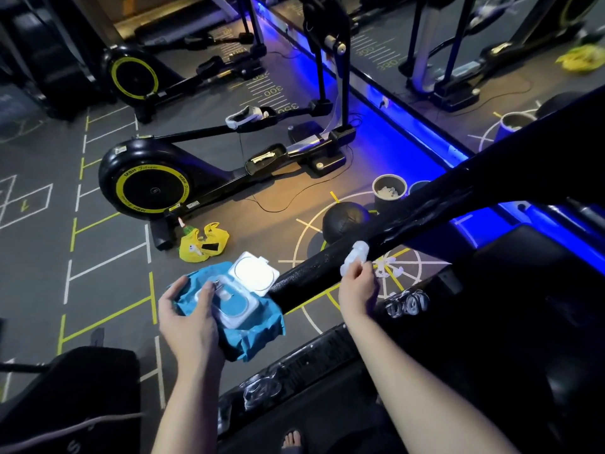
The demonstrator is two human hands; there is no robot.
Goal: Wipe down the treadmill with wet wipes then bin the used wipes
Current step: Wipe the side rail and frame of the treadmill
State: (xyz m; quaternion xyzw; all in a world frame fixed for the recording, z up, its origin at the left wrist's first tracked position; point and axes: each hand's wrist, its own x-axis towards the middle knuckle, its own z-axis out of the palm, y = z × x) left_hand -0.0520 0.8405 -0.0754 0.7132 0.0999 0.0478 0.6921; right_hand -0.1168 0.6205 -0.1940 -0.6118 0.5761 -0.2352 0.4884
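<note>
A person's right hand (358,285) pinches a crumpled white wet wipe (355,257) against the glossy black treadmill handrail (425,211), which climbs away past that hand. The left hand (190,319) curls round a soft blue wipes pack (258,339), its white flip lid open, just beside the rail's lower end. A grey round bin (389,199) holding white wipes stands beyond the right hand. Line-marked grey floor (111,257) lies open left of the left hand.

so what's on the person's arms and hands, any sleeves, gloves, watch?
Both forearms are bare to the frame edge; no sleeves, gloves or watch on the left hand or right hand. A glint on the left hand may be a ring; unclear.
</note>
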